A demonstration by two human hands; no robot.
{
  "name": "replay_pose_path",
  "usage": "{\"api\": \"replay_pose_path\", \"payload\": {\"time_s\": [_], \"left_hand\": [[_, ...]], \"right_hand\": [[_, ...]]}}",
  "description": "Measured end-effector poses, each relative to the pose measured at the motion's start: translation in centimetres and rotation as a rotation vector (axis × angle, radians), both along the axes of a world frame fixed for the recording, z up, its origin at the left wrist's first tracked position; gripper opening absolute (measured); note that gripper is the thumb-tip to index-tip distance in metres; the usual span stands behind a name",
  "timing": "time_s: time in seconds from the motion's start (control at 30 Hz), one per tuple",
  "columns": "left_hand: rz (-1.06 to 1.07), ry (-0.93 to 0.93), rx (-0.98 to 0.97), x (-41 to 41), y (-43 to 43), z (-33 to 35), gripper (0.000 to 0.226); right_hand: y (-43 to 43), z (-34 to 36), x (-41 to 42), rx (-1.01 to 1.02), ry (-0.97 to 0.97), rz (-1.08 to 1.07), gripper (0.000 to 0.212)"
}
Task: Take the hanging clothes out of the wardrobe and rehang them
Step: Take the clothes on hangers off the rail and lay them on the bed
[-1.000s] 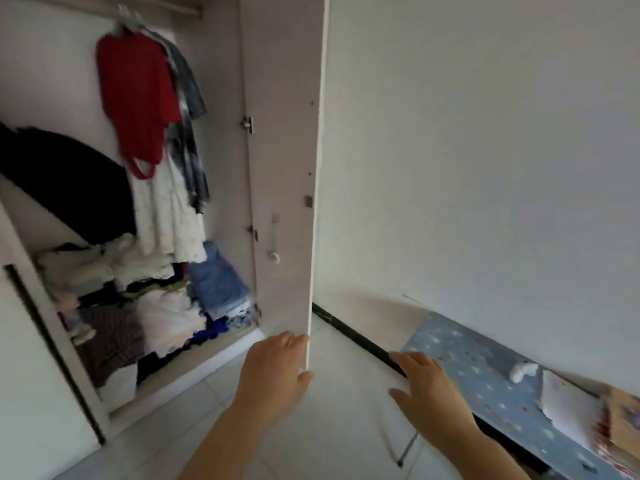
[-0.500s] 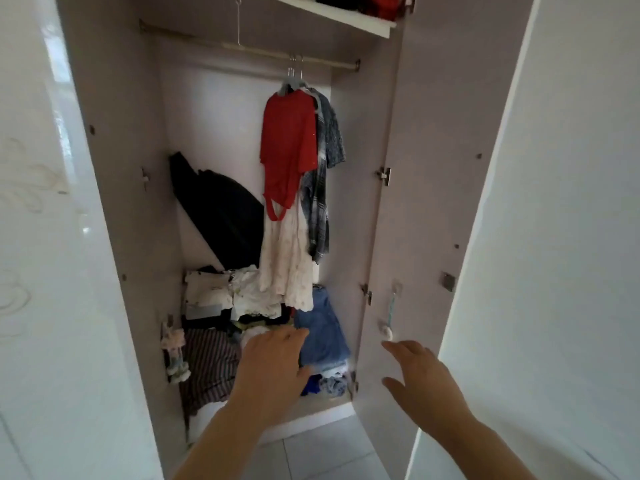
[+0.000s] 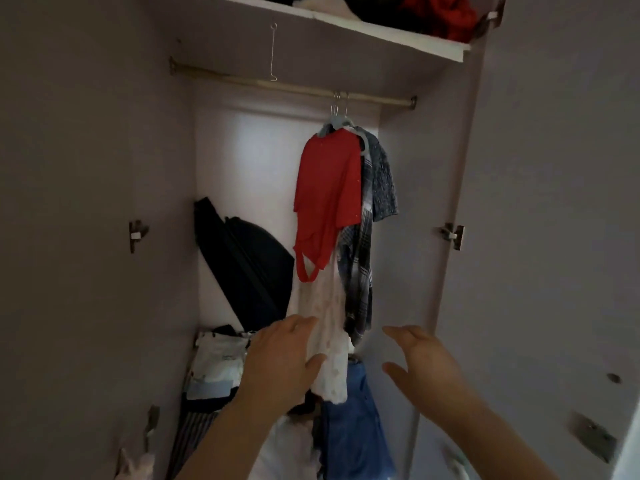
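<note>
Inside the open wardrobe, a red top, a white dress and a dark plaid shirt hang bunched on hangers at the right end of the rail. My left hand reaches forward with fingers extended, just in front of the white dress's lower part; contact cannot be judged. My right hand is raised with spread fingers, apart from the clothes, below the plaid shirt.
A black bag leans on the back wall. Folded clothes and blue jeans are piled on the wardrobe floor. A shelf above holds more clothes. A wire hook hangs by the rail. The open door stands right.
The view has swung from the door edge and floor up into the wardrobe. Both hands have left the door and moved up and forward toward the hanging clothes.
</note>
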State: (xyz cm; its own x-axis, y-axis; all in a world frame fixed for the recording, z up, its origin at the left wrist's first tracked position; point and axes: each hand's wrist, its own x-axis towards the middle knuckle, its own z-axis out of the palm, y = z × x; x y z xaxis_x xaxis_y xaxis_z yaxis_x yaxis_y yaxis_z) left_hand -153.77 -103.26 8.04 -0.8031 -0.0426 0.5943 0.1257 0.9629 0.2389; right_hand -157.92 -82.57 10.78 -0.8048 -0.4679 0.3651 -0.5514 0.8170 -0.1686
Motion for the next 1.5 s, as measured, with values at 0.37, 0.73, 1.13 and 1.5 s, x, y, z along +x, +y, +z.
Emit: {"api": "replay_pose_path", "payload": {"time_s": [0.37,0.73,1.13,1.5], "left_hand": [[0.001,0.112,0.010,-18.5,-5.7,6.6,0.054],[0.134,0.281,0.046,-34.7,-8.8,15.6,0.057],[0.151,0.433,0.096,-45.7,-15.2,23.4,0.054],[0.009,0.552,0.058,-54.7,-20.7,26.9,0.053]], "right_hand": [[-7.6,6.8,-19.6,-0.100,0.174,0.122,0.052],[-15.4,16.8,-36.9,-0.222,0.471,0.352,0.051],[-23.4,28.7,-48.2,-0.258,0.746,0.292,0.049],[-24.0,32.2,-58.4,-0.293,0.887,0.017,0.044]]}}
